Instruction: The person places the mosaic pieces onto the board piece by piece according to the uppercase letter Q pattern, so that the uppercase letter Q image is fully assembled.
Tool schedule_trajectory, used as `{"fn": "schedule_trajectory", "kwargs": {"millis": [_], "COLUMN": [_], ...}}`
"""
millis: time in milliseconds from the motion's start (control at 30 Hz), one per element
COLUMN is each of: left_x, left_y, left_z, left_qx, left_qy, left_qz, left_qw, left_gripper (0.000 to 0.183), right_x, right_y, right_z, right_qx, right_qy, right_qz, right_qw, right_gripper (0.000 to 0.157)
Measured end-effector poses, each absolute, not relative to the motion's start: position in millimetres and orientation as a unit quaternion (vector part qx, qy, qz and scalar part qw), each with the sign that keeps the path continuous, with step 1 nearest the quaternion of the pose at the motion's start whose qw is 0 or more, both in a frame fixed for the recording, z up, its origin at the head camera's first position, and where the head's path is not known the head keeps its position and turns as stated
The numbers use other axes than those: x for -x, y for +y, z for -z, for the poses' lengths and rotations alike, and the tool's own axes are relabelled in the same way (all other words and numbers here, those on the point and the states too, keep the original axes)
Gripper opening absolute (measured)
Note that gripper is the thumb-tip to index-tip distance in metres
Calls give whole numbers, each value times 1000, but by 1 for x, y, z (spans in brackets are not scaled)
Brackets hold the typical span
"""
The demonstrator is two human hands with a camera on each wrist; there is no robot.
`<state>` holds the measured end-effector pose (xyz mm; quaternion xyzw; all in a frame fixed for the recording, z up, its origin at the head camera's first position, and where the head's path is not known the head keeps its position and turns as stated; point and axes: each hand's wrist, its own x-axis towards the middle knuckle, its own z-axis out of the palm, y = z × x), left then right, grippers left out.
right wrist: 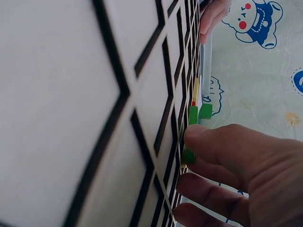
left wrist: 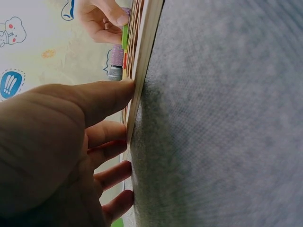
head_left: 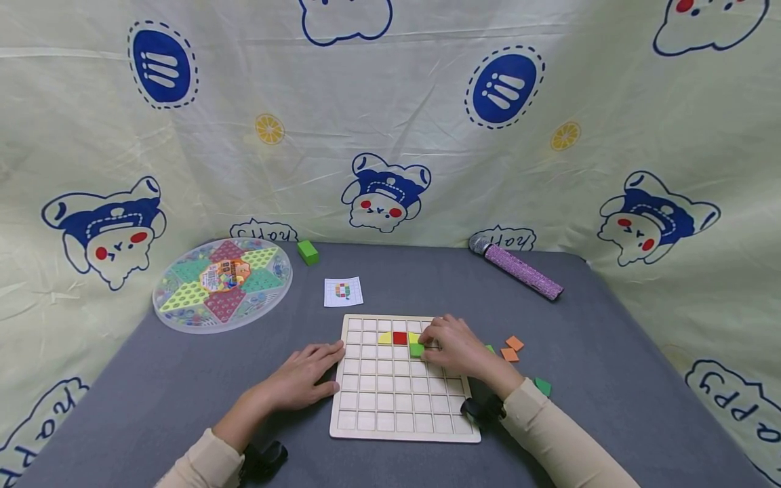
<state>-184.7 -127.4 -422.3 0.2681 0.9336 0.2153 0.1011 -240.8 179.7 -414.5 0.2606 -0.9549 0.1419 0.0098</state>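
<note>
A pale wooden grid board (head_left: 384, 401) lies flat in front of me. In its upper rows sit a yellow piece (head_left: 385, 338), a red square tile (head_left: 399, 338) and another yellow piece (head_left: 413, 337), with a green square tile (head_left: 417, 351) just below. My right hand (head_left: 454, 346) is over the board's upper right part, and its thumb and index finger pinch a small green tile (right wrist: 188, 156), mostly covered by the fingers. Along the board's left edge rests my left hand (head_left: 305, 376), fingers fairly straight, thumb (left wrist: 111, 97) against the wooden side.
Loose orange tiles (head_left: 509, 354) and a green piece (head_left: 542, 386) lie right of the board. Behind it are a small printed pattern card (head_left: 343, 292), a green block (head_left: 308, 253), a round Chinese checkers board (head_left: 183, 271) at left and a purple glittery microphone-shaped object (head_left: 518, 268) at right.
</note>
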Motion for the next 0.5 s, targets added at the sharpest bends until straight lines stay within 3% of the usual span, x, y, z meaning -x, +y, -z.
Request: {"fn": "schedule_trajectory", "kwargs": {"millis": [500], "left_x": [186], "left_y": [-128], "left_z": [424], "left_qx": [-268], "left_qy": [935], "left_qz": [-212], "left_qw": [99], "left_gripper": [61], "right_x": [239], "right_y": [179], "right_z": [414], "right_qx": [-262], "right_qy": [-956], "right_qz": [-130], "right_qw": [3], "right_gripper": [21]}}
